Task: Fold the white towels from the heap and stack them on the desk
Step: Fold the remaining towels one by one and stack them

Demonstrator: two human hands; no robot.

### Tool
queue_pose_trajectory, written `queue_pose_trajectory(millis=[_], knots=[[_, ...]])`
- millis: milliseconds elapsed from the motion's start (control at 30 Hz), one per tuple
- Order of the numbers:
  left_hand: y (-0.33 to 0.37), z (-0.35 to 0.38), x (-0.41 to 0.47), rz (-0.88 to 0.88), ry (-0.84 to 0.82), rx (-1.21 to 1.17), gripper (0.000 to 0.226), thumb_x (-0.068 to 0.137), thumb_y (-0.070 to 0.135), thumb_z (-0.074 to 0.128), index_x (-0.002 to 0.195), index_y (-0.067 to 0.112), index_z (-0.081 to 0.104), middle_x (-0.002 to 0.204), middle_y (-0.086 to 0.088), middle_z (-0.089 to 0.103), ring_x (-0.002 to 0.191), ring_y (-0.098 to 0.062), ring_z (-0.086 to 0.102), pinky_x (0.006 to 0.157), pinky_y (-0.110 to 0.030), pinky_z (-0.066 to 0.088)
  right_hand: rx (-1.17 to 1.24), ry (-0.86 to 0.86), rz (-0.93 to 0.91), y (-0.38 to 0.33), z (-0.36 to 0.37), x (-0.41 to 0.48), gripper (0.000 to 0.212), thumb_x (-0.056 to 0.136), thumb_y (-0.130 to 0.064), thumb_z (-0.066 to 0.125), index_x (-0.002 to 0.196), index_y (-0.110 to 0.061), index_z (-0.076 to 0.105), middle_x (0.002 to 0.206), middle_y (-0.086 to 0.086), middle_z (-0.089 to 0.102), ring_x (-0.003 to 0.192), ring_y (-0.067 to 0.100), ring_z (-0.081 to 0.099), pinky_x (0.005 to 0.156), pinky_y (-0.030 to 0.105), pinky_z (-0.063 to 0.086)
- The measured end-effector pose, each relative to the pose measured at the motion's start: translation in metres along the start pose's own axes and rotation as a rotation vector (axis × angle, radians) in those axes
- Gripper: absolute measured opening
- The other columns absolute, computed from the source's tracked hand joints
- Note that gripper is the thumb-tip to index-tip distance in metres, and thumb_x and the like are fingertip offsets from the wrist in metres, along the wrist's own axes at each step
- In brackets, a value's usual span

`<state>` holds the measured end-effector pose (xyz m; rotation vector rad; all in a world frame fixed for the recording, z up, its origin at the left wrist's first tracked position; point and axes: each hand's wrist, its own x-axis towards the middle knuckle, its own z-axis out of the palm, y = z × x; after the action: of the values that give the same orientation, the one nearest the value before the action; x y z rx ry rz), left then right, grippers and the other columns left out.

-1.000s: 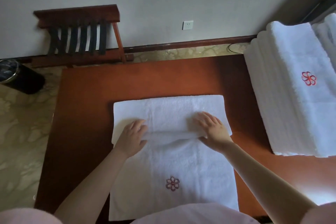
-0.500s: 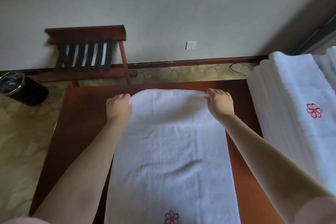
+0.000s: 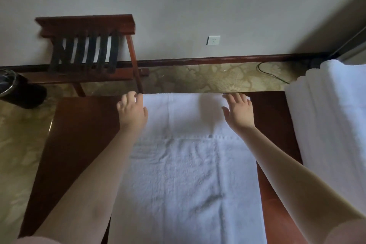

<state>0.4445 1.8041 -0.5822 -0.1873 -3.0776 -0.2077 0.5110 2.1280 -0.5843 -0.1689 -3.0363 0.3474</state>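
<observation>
A white towel [image 3: 186,174] lies spread lengthwise down the middle of the dark red desk [image 3: 79,144], its far edge at the desk's far edge. My left hand [image 3: 132,112] is at the towel's far left corner with loosely bent fingers that hold nothing. My right hand [image 3: 238,113] lies flat with spread fingers on the far right corner. A stack of folded white towels [image 3: 332,125] stands on the desk's right side.
Beyond the desk are a patterned floor, a wooden luggage rack [image 3: 89,49] against the wall, a dark bin [image 3: 17,89] at the left, and a cable [image 3: 271,73] on the floor near the stack.
The folded-over part of the towel was carried away from me and laid out to the desk's far edge. Both hands let go of the far corners and opened.
</observation>
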Motion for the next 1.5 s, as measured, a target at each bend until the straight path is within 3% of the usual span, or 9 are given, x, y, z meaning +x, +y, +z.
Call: queue_pose_trajectory(millis=[133,233,333,467,567,1000,1233,1367,1500], knots=[[0.004,0.01,-0.039,0.253,-0.001,-0.16,0.029,0.081,0.025,0.055,0.087,-0.001,0.065,0.091,-0.018,0.059,0.083,-0.039,0.058,0.067,-0.044,0.051,0.163,0.099,-0.053,-0.012,0.009,-0.051,0.035,0.08,-0.021,0.074,0.111,-0.007,0.064,0.109,0.01,0.062,0.1,0.033,0.057,0.078,0.041,0.046],[0.003,0.014,-0.068,0.338,-0.167,-0.15,0.048,0.076,0.043,0.052,0.098,0.003,0.065,0.102,-0.014,0.06,0.092,-0.034,0.058,0.073,-0.043,0.05,0.135,0.011,-0.091,-0.006,0.013,-0.089,0.049,0.072,-0.03,0.081,0.111,-0.006,0.064,0.113,0.011,0.061,0.104,0.032,0.057,0.083,0.042,0.046],[-0.002,0.014,-0.082,0.361,-0.237,-0.093,0.04,0.071,0.028,0.069,0.101,0.002,0.065,0.109,-0.014,0.061,0.095,-0.034,0.059,0.075,-0.042,0.05,0.084,-0.065,-0.071,0.008,0.011,-0.104,0.046,0.074,-0.029,0.08,0.11,-0.004,0.066,0.117,0.013,0.063,0.108,0.034,0.059,0.086,0.043,0.048],[-0.005,0.003,-0.08,0.301,-0.216,-0.017,0.017,0.072,0.001,0.069,0.089,0.0,0.065,0.099,-0.014,0.062,0.09,-0.034,0.06,0.071,-0.042,0.05,0.004,0.032,-0.16,0.01,0.001,-0.094,0.014,0.073,-0.007,0.076,0.084,-0.006,0.068,0.091,0.009,0.068,0.08,0.033,0.065,0.067,0.035,0.049],[-0.011,-0.009,-0.076,0.266,-0.168,0.002,0.011,0.07,-0.008,0.066,0.079,-0.002,0.065,0.085,-0.016,0.062,0.081,-0.035,0.06,0.066,-0.045,0.049,-0.033,0.069,-0.172,0.005,-0.009,-0.087,0.014,0.069,0.001,0.074,0.072,-0.007,0.063,0.071,0.006,0.061,0.064,0.03,0.059,0.058,0.033,0.044],[-0.021,-0.035,-0.116,0.363,-0.063,0.017,0.022,0.057,-0.014,0.072,0.064,0.003,0.06,0.065,-0.009,0.058,0.064,-0.029,0.059,0.058,-0.042,0.05,-0.096,0.12,-0.285,-0.001,-0.03,-0.132,0.012,0.066,-0.005,0.07,0.074,-0.007,0.062,0.07,0.004,0.059,0.063,0.025,0.055,0.062,0.034,0.045],[-0.018,-0.014,-0.137,0.214,-0.373,0.183,0.022,0.08,0.009,0.051,0.098,0.014,0.062,0.107,0.001,0.051,0.108,-0.021,0.045,0.092,-0.033,0.035,-0.095,-0.254,-0.13,-0.007,-0.015,-0.145,0.02,0.077,-0.019,0.061,0.094,-0.013,0.07,0.092,0.001,0.064,0.087,0.025,0.058,0.079,0.035,0.044],[-0.002,-0.012,-0.124,0.171,-0.224,0.043,0.023,0.079,0.01,0.057,0.1,0.005,0.066,0.118,-0.007,0.056,0.113,-0.029,0.048,0.092,-0.041,0.038,0.007,-0.132,-0.152,-0.021,-0.011,-0.132,0.022,0.079,-0.022,0.065,0.098,-0.011,0.068,0.09,0.003,0.065,0.085,0.027,0.061,0.076,0.037,0.046],[0.031,0.002,-0.094,0.18,-0.159,-0.188,0.032,0.086,0.0,0.055,0.116,-0.003,0.064,0.137,-0.018,0.051,0.13,-0.036,0.043,0.101,-0.048,0.037,0.144,-0.161,-0.199,-0.049,0.004,-0.1,0.043,0.09,-0.023,0.058,0.13,-0.007,0.057,0.132,0.013,0.057,0.125,0.031,0.051,0.103,0.041,0.039]])
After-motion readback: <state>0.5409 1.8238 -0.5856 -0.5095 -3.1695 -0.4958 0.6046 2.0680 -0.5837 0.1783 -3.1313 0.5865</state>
